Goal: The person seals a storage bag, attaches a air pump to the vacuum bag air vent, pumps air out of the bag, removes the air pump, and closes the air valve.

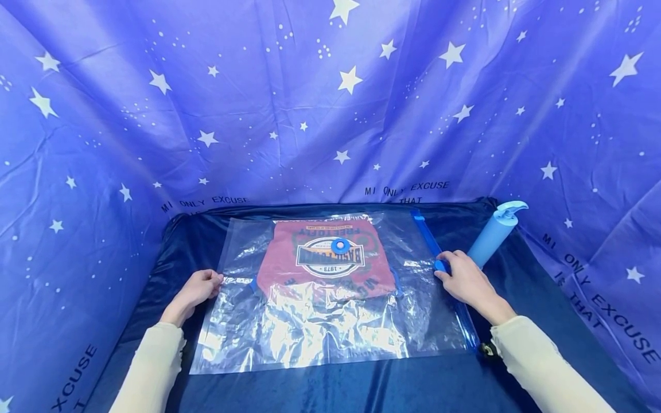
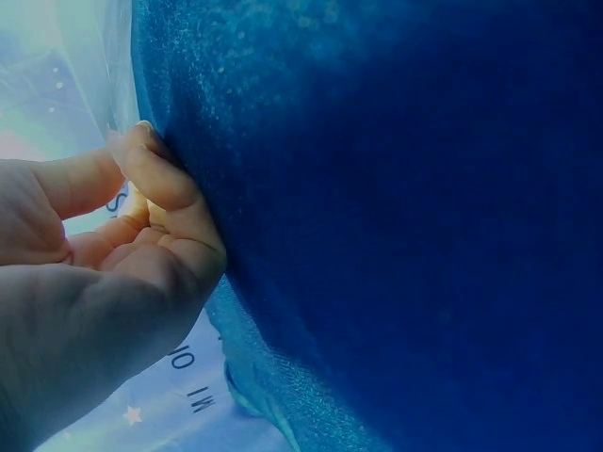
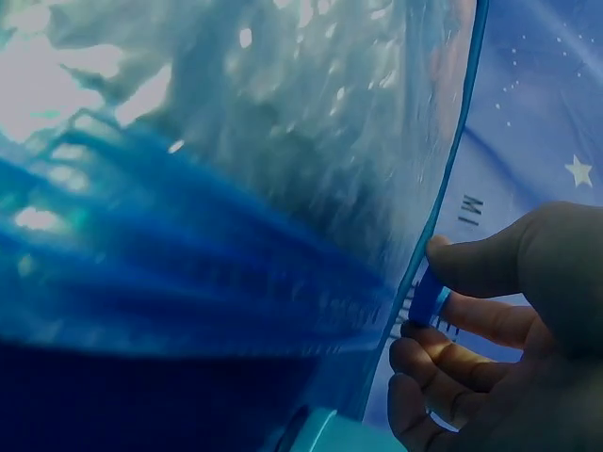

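A clear, crinkled, glossy plastic bag lies flat on the table, over shiny dark-blue cloth. Inside the bag is a maroon fabric piece with printed lettering; above it, a round blue valve sits on the bag. At the bag's left edge, the left hand pinches the film. Along its right edge runs a smooth blue strip, where the right hand pinches a blue slider.

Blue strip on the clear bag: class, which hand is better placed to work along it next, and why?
Probably the right hand: it pinches a small blue piece at the blue strip. The left hand holds the clear bag at its opposite edge.
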The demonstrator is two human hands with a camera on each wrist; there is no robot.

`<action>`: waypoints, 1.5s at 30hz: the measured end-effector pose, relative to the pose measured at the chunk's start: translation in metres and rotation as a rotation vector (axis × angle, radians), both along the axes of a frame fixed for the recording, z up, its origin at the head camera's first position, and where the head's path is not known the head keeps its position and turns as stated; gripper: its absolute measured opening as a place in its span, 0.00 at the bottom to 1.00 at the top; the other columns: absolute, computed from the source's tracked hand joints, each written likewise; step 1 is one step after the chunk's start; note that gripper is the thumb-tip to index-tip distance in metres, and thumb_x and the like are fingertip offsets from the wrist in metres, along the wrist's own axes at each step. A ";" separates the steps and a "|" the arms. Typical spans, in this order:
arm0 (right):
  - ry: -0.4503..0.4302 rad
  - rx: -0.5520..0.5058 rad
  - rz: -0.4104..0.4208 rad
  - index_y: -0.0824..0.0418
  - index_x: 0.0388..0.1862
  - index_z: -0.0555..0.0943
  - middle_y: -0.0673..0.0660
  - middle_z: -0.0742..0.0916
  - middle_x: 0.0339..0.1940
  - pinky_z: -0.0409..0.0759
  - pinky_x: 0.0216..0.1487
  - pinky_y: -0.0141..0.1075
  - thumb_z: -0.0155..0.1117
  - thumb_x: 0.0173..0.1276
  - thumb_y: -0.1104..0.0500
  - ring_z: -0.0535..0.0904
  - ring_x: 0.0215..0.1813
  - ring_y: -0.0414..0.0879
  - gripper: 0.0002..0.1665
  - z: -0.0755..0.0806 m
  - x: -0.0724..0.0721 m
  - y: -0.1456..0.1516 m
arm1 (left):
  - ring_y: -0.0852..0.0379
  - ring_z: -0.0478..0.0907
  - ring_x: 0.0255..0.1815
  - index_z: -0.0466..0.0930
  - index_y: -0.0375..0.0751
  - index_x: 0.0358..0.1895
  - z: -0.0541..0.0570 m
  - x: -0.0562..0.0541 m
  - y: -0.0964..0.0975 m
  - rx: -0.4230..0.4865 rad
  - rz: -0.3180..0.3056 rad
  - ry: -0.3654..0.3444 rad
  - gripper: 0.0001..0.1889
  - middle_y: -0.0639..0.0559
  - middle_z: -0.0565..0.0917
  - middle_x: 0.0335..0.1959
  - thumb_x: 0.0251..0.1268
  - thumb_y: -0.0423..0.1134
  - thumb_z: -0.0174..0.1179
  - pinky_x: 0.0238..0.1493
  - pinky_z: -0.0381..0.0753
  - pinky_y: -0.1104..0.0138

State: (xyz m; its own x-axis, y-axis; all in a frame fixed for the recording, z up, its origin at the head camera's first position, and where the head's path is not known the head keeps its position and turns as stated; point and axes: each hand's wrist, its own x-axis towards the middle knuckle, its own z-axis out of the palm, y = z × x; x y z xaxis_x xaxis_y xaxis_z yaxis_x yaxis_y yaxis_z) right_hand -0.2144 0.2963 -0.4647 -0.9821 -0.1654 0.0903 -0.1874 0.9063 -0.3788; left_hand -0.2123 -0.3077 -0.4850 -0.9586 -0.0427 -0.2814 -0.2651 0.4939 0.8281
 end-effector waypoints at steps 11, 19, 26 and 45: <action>-0.016 -0.018 -0.057 0.74 0.58 0.79 0.75 0.81 0.51 0.78 0.43 0.62 0.69 0.74 0.62 0.79 0.45 0.65 0.21 -0.003 0.020 0.029 | 0.58 0.73 0.29 0.71 0.36 0.31 -0.002 0.000 0.001 0.014 -0.001 0.014 0.15 0.51 0.76 0.28 0.84 0.31 0.50 0.32 0.75 0.69; -0.002 -0.009 -0.054 0.76 0.58 0.78 0.76 0.81 0.50 0.77 0.45 0.63 0.69 0.72 0.63 0.79 0.46 0.67 0.22 -0.008 0.026 0.045 | 0.57 0.73 0.30 0.71 0.36 0.31 -0.002 0.004 0.000 0.011 -0.002 0.005 0.15 0.50 0.76 0.29 0.85 0.32 0.49 0.33 0.75 0.68; -0.016 0.005 -0.078 0.75 0.57 0.79 0.74 0.81 0.47 0.77 0.42 0.62 0.70 0.71 0.62 0.79 0.44 0.65 0.22 -0.013 0.032 0.059 | 0.57 0.72 0.30 0.70 0.37 0.31 -0.001 0.003 0.002 0.020 -0.006 0.001 0.15 0.51 0.76 0.29 0.85 0.32 0.49 0.33 0.74 0.68; -0.042 0.014 -0.064 0.75 0.49 0.81 0.67 0.83 0.38 0.77 0.43 0.64 0.74 0.66 0.62 0.80 0.41 0.64 0.20 -0.022 0.036 0.080 | 0.59 0.73 0.29 0.72 0.36 0.30 0.001 0.000 0.000 0.029 -0.004 0.008 0.15 0.52 0.76 0.27 0.84 0.31 0.50 0.33 0.75 0.70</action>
State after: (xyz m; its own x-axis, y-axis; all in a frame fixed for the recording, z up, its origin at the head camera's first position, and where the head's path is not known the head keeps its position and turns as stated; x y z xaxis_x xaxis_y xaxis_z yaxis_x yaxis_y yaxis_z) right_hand -0.1784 0.3763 -0.4863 -0.9936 -0.1026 0.0468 -0.1127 0.9213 -0.3721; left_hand -0.2124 -0.3081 -0.4838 -0.9609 -0.0307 -0.2752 -0.2568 0.4706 0.8441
